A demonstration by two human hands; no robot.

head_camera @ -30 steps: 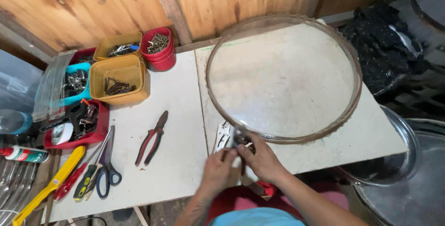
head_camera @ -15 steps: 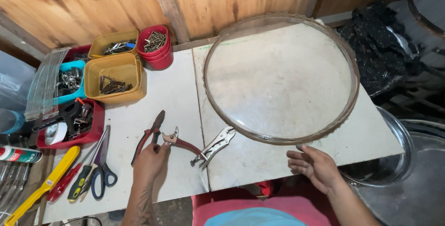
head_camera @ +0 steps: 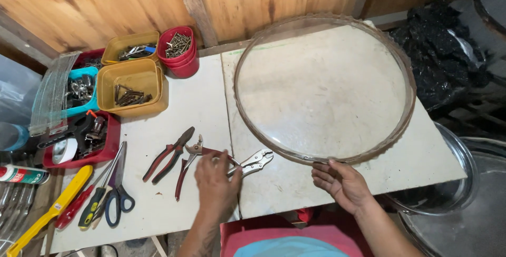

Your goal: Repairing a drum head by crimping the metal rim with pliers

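My left hand [head_camera: 216, 183] is curled over one handle of a pair of red-handled pliers [head_camera: 185, 168] that lies spread open on the white table [head_camera: 211, 99]. Silver locking pliers [head_camera: 256, 160] lie just right of that hand's fingers. My right hand [head_camera: 342, 184] is open, palm up, with its fingers at the near rim of a large round shallow frame [head_camera: 407, 83], which lies flat on the table's right half. That hand holds nothing.
Another pair of dark-handled pliers [head_camera: 169, 154] lies left of the red ones. Scissors [head_camera: 118, 196], screwdrivers and a yellow-handled tool [head_camera: 50, 212] lie at the front left. Tubs of screws and bits [head_camera: 132, 86] stand at the back left. A metal basin [head_camera: 464, 183] sits at the right.
Both hands were together at the frame's near rim. My left hand reached left to the red-handled pliers and drew them toward the locking pliers. My right hand stayed by the rim.
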